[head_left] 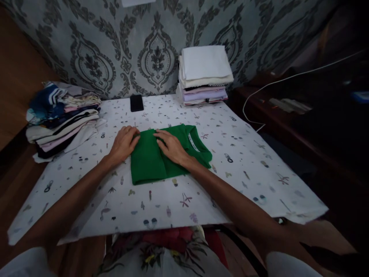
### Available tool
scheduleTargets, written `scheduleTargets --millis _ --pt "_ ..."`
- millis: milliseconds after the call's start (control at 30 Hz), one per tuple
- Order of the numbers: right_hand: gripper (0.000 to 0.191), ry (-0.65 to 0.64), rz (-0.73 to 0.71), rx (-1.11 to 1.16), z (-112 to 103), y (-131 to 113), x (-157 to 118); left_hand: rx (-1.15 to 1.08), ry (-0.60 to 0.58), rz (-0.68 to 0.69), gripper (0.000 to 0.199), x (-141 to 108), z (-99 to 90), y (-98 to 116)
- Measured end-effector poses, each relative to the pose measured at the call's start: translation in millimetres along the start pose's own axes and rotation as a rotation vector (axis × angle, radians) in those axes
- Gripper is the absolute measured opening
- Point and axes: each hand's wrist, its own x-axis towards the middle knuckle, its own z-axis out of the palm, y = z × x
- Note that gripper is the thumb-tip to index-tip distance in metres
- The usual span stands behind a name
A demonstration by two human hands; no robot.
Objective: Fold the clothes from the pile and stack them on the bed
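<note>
A green shirt [148,161] lies partly folded on the table, its left part turned over into a flat panel. Its neckline, with a white label strip inside, faces right. My left hand [123,143] rests at the shirt's far left corner, fingers bent loosely and touching the fabric edge. On top of the shirt, near the edge of the folded panel, lies my right hand [170,146] with its fingers stretched out and slightly apart. Neither hand grips the cloth visibly.
An untidy clothes pile [65,121] stands at the left, and a neat stack of folded cloth [206,73] at the back right. A black phone [136,103] lies near the wall. A white cable [276,81] hangs at the right, beside the patterned tablecloth [248,192].
</note>
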Motion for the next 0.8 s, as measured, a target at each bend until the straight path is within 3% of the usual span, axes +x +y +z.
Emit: scheduleTargets --millis 133,200,367,533,633,700,800 --pt "0.018 -0.093 -0.009 0.072 -28 -17 -41 -0.166 -0.278 0.237 0.028 -40 -7.7 47" --pt "0.017 -0.144 0.069 0.068 -36 -26 -58 -0.103 -0.326 0.285 0.033 -57 -1.3 61" --pt "0.017 -0.191 0.189 0.153 -33 -39 -76 -0.107 -0.202 0.191 0.009 -69 11.3 70" --pt "0.028 -0.185 0.218 0.239 -16 -41 -71 -0.171 -0.074 0.071 0.011 -63 2.5 73" --pt "0.018 -0.134 0.172 0.237 -8 -42 -64 -0.095 -0.021 0.124 0.013 -66 3.5 75" --pt "0.025 -0.088 0.134 0.196 -6 -40 -60 -0.004 0.000 0.201 0.014 -70 7.5 76" --pt "0.029 -0.087 0.066 0.005 -6 -32 -59 0.087 -0.065 0.354 0.012 -74 13.1 77"
